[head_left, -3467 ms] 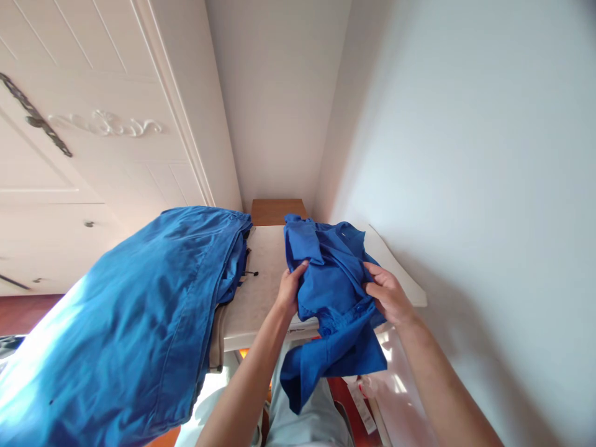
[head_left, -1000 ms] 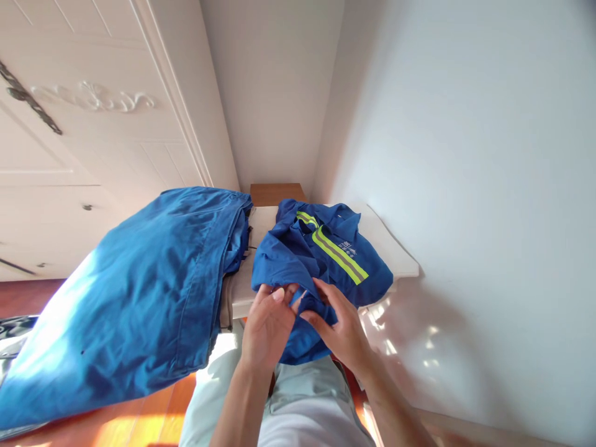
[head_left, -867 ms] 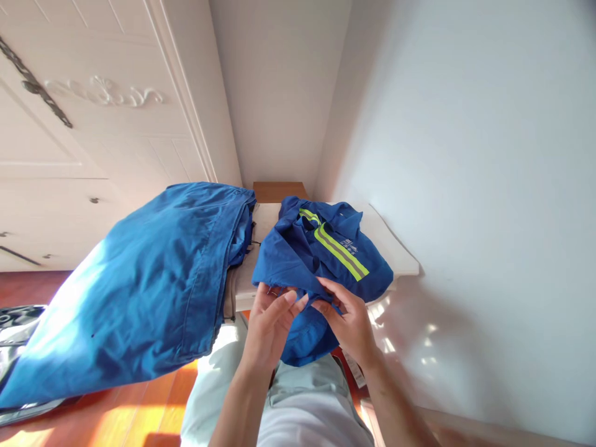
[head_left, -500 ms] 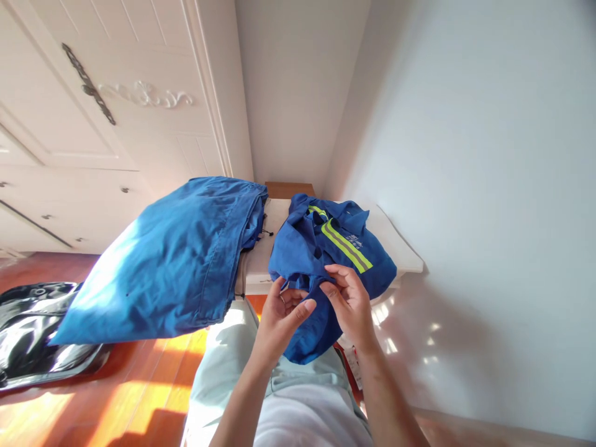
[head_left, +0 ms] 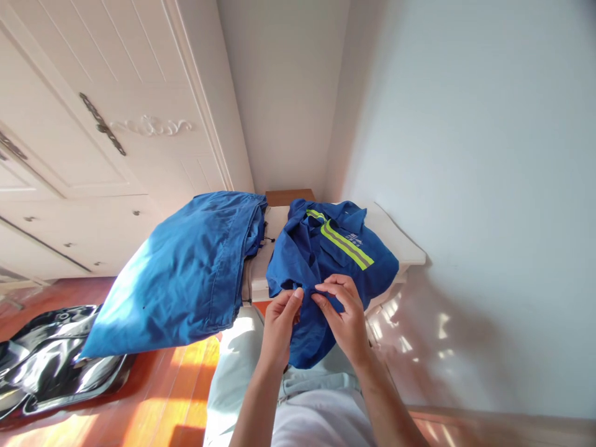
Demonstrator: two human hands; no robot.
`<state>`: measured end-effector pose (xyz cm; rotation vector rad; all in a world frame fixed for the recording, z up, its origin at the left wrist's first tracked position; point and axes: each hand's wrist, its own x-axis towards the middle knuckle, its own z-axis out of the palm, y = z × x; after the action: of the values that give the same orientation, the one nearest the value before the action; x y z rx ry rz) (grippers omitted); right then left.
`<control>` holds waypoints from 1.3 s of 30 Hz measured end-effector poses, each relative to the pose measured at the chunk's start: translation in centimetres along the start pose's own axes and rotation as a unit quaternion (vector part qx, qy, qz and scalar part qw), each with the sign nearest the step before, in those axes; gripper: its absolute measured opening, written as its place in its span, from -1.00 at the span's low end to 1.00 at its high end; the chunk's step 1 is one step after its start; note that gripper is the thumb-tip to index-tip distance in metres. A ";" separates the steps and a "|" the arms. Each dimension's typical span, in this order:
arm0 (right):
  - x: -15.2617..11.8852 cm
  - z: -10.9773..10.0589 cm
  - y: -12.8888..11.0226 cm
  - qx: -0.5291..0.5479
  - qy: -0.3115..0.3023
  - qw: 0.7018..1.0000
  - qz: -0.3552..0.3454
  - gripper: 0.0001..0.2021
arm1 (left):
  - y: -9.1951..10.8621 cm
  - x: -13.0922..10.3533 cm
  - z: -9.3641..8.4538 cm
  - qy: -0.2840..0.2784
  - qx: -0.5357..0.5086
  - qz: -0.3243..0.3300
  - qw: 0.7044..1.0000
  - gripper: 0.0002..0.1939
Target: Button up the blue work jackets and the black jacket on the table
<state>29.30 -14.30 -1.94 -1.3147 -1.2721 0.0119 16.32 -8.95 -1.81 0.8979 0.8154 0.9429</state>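
Note:
A dark blue work jacket with a yellow-and-grey reflective stripe and small white print lies bunched on a white tabletop, its near part hanging over the edge toward my lap. My left hand pinches the jacket's front edge between thumb and fingers. Just to its right, my right hand pinches the same edge with thumb and index finger. Whatever small part sits between the fingertips is hidden. Left of the jacket, a lighter blue garment with a gathered hem and a dark cord hangs over the table's left end.
A white cabinet with metal handles stands at the left. On the wooden floor lies a shiny black bag-like thing. A brown box edge shows behind the table. The pale wall rises close on the right.
My left hand has closed from spread fingers to a pinch on the jacket edge, and both hands have drawn closer together. The view has shifted slightly.

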 end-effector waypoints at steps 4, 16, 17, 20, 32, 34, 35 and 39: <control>-0.4 -0.6 -0.9 -0.014 -0.013 1.000 0.007 -0.87 | -0.9 -0.1 -0.1 0.003 -0.006 0.011 1.000 -0.61; -1.4 0.0 -0.5 0.047 -0.030 0.987 0.147 -0.79 | -1.0 -1.5 -0.9 -0.104 0.125 0.133 0.978 -0.78; -1.5 0.0 -0.5 0.042 -0.033 0.988 0.146 -0.79 | -1.1 -1.6 -0.8 -0.082 0.114 0.125 0.982 -0.79; -1.8 -0.1 -0.6 0.034 -0.058 0.988 0.136 -0.81 | -1.7 -1.9 -0.7 0.007 0.068 0.104 0.992 -0.78; -2.8 0.4 -0.9 0.073 -0.063 0.982 0.163 -0.83 | -2.4 -1.7 -0.9 0.072 0.136 0.160 0.975 -0.73; -2.5 0.3 -0.9 0.077 -0.061 0.981 0.169 -0.80 | -2.4 -1.6 -0.6 0.087 0.170 0.205 0.960 -0.76; -2.4 0.3 -0.9 0.083 -0.063 0.979 0.176 -0.78 | -2.4 -1.6 -0.4 0.092 0.187 0.226 0.952 -0.78; -1.9 0.1 -0.6 0.145 -0.103 0.958 0.224 -0.71 | -2.3 -1.3 0.3 0.099 0.231 0.280 0.926 -0.83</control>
<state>28.15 -15.64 -2.84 -1.3403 -1.0685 0.6464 16.81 -10.94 -3.53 1.5156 0.9983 1.3846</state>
